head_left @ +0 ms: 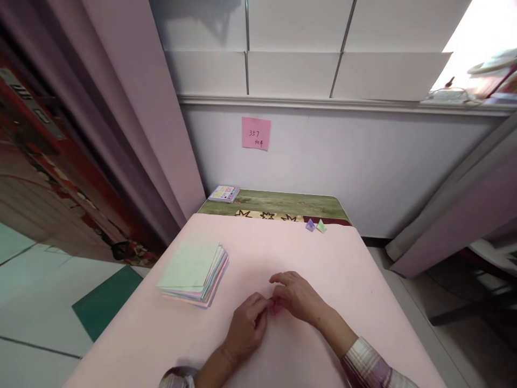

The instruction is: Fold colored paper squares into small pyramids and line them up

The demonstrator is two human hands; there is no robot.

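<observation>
Near the front middle of the pink-covered table (307,253), both my hands meet over a small piece of pink paper (276,307). My left hand (247,326) has its fingers closed on the paper's left side. From the right, my right hand (297,296) pinches the same piece, its index finger raised and bent. Most of the paper is hidden by the fingers, so its folded shape cannot be made out. Left of my hands lies a stack of coloured paper sheets (189,267), pale green on top. Two small folded paper pieces, one purple (310,225) and one green (321,226), stand at the far edge.
A small pile of printed cards or booklets (224,194) lies on the table's bare green far end. A pink note (256,133) with handwriting is stuck to the wall. Curtains hang on both sides, and a green mat (107,302) lies on the floor at left.
</observation>
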